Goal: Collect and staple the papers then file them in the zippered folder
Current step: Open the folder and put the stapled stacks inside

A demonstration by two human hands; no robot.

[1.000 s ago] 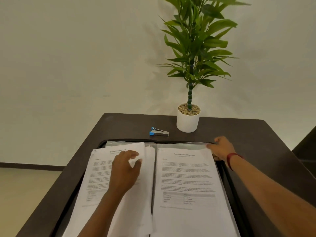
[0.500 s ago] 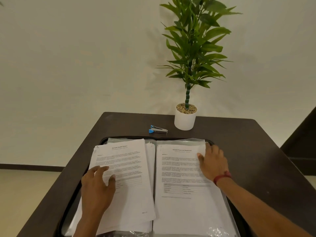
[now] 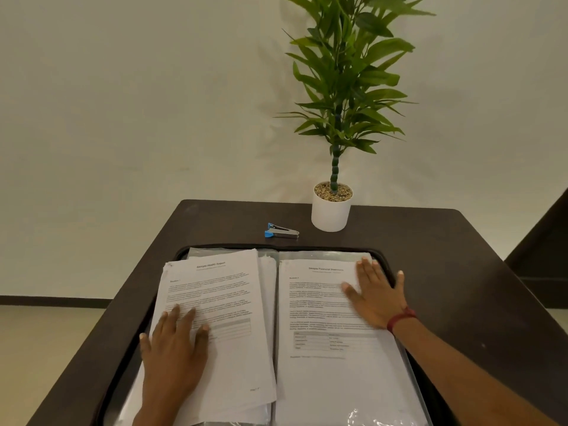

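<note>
Dark table (image 3: 430,256) against a pale wall carries the folder (image 3: 227,246), which lies open and flat across the near half of the top. Two piles of papers lie inside it. The left pile (image 3: 233,302), headed as a health report, sits slightly fanned and askew. The right pile (image 3: 322,379), headed as a financial statement, lies squarer, with glossy clear plastic showing at its near edge.

The left hand (image 3: 175,348) presses flat on the near left part of the left pile, fingers straight, gripping nothing. The right hand (image 3: 378,296) lies flat on the far right corner of the right pile, fingers spread, also gripping nothing; a red band (image 3: 399,318) circles its wrist.

Beyond the folder, apart from it, a blue and silver stapler (image 3: 281,231) lies on the table, near a white pot (image 3: 330,215) holding a tall green plant (image 3: 347,87).
</note>
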